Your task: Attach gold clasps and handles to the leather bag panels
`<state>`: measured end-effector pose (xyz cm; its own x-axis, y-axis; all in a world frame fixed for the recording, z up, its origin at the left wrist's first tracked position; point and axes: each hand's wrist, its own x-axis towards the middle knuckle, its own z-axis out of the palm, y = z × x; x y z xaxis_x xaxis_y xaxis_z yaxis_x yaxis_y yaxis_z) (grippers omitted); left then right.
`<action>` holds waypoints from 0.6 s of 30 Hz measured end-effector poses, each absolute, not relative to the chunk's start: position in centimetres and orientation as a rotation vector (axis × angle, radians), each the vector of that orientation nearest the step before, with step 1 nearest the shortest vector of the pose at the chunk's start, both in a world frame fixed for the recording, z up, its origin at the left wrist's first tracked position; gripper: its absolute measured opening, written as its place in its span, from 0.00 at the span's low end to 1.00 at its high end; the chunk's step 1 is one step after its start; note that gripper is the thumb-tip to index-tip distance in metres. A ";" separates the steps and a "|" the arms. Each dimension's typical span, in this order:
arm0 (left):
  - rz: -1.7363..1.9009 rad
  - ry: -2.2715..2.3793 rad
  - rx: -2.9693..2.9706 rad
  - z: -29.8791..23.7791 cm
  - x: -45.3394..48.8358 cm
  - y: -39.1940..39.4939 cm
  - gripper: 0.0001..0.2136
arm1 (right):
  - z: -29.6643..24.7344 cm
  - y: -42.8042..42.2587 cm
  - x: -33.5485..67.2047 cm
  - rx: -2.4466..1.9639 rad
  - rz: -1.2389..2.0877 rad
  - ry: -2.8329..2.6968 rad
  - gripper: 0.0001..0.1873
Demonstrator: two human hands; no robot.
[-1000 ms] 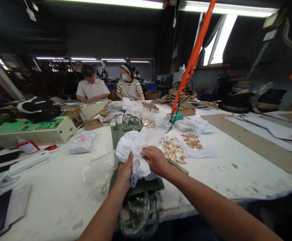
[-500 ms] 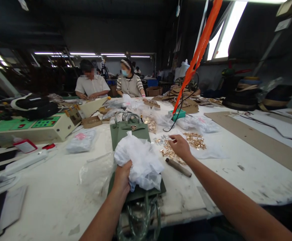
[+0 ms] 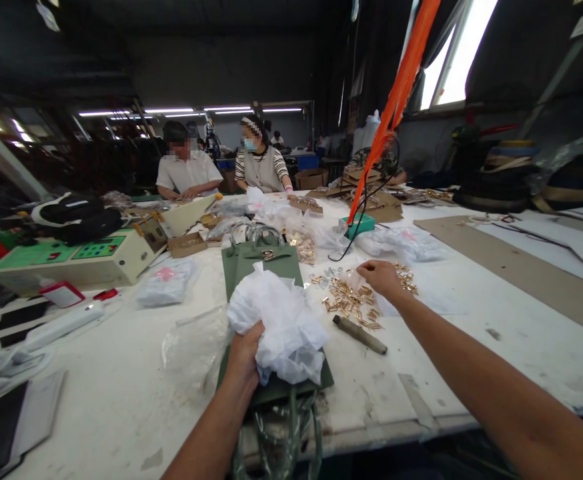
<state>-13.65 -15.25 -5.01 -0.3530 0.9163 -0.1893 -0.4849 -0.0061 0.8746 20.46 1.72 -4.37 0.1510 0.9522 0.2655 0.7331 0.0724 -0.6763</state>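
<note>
My left hand (image 3: pixel 244 353) is closed around the edge of a crumpled bundle of white tissue paper (image 3: pixel 277 320). Under the bundle lies a green handbag (image 3: pixel 316 383), its plastic-wrapped handles (image 3: pixel 291 433) hanging over the near table edge. Just beyond stands or lies another green handbag (image 3: pixel 241 263) with a gold clasp (image 3: pixel 268 255); which, I cannot tell. My right hand (image 3: pixel 380 277) is pinched at a small piece of clear plastic (image 3: pixel 354 279), above loose gold metal fittings (image 3: pixel 349 300). Small silver pieces (image 3: pixel 329 273) lie to its left.
A dark stick-like tool (image 3: pixel 360 335) lies right of the bundle. Clear plastic (image 3: pixel 191 350) spreads on the left. Farther off are a cream machine (image 3: pixel 121 260), a green box (image 3: pixel 360 225) below an orange strip (image 3: pixel 391 107), and brown board (image 3: pixel 511 267). Two people sit across the table.
My right hand has moved right, away from the silver pieces, with clear plastic at its fingertips. More gold fittings show. My left hand stays on the tissue paper. The view has shifted slightly.
</note>
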 end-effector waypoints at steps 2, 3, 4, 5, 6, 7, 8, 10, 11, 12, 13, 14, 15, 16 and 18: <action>1.611 1.143 0.548 -5.1 -13.7 -15.3 0.32 | -3.5 1.6 20.6 -1.646 0.417 -1.595 0.18; 1.614 1.150 0.551 -5.2 -13.8 -15.3 0.32 | -3.1 1.4 20.6 -1.619 0.431 -1.578 0.18; 1.617 1.156 0.554 -5.2 -13.8 -15.4 0.32 | -2.7 1.3 20.6 -1.593 0.440 -1.562 0.19; 1.621 1.160 0.557 -5.3 -13.9 -15.4 0.32 | -2.2 1.1 20.5 -1.569 0.443 -1.548 0.19; 1.622 1.161 0.558 -5.4 -13.9 -15.4 0.32 | -1.6 0.9 20.5 -1.545 0.444 -1.536 0.18; 1.620 1.160 0.557 -5.4 -14.0 -15.4 0.32 | -1.1 0.7 20.4 -1.524 0.442 -1.524 0.18; 1.618 1.153 0.556 -5.4 -14.0 -15.4 0.32 | -0.5 0.5 20.4 -1.506 0.437 -1.512 0.18; 1.618 1.135 0.556 -5.5 -14.0 -15.4 0.31 | 0.7 0.0 20.2 -1.471 0.428 -1.494 0.19; 1.620 1.128 0.557 -5.5 -14.1 -15.4 0.31 | 1.2 -0.3 20.1 -1.455 0.426 -1.491 0.19; 1.623 1.123 0.558 -5.5 -14.1 -15.3 0.31 | 1.7 -0.6 19.9 -1.438 0.429 -1.495 0.19; 1.626 1.120 0.559 -5.4 -14.1 -15.2 0.30 | 2.1 -0.9 19.7 -1.421 0.435 -1.505 0.19; 1.624 1.115 0.558 -5.4 -14.1 -15.2 0.30 | 2.4 -1.2 19.5 -1.404 0.444 -1.519 0.18; 1.618 1.108 0.554 -5.4 -14.1 -15.1 0.29 | 2.7 -1.5 19.2 -1.389 0.452 -1.532 0.18; 1.610 1.098 0.551 -5.3 -14.0 -15.1 0.29 | 2.9 -1.8 19.1 -1.378 0.453 -1.542 0.17; 1.596 1.072 0.547 -5.2 -14.0 -15.2 0.28 | 3.3 -2.3 18.8 -1.362 0.433 -1.538 0.16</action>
<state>-13.97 -15.18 -5.17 -0.3088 0.9341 -0.1789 -0.5191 -0.0079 0.8547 18.80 -2.33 3.30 0.1289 0.8930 0.4312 0.5367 0.3028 -0.7876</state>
